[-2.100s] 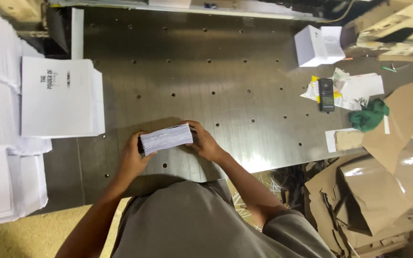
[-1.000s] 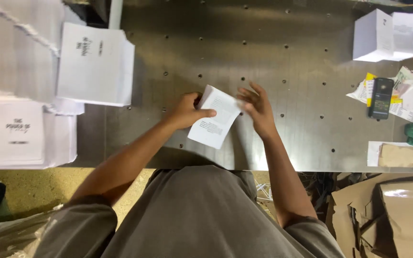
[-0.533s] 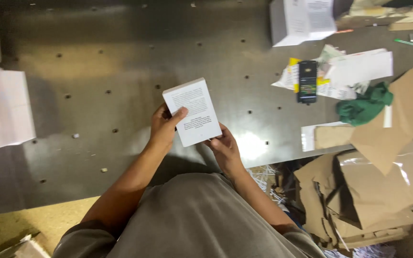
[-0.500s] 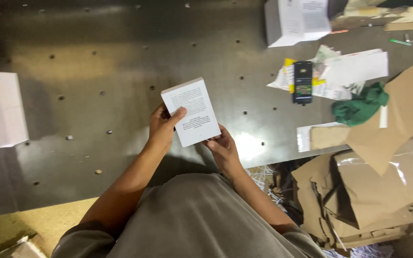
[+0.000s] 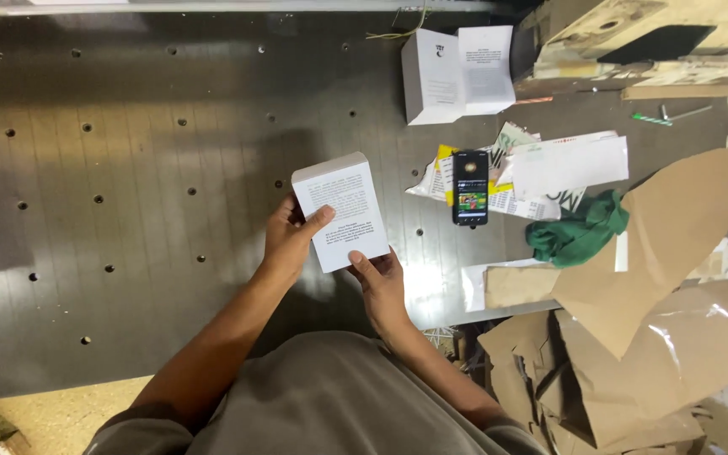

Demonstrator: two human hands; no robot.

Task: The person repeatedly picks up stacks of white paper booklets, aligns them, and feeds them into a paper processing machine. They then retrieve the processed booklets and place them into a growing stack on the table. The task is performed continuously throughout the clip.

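1. The left hand [image 5: 286, 240] reaches up from the lower left, fingers wrapped round the left edge of a white stack of printed sheets [image 5: 340, 211], thumb on top.
2. The right hand [image 5: 378, 282] props the stack's lower edge, fingers curled beneath.
3. The stack sits above the perforated metal table [image 5: 128, 168], left of a phone [image 5: 470, 187].

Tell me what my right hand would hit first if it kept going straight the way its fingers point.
The right hand points up and slightly left, so it meets the white stack of printed sheets it already touches. Beyond that, probably only bare metal table.
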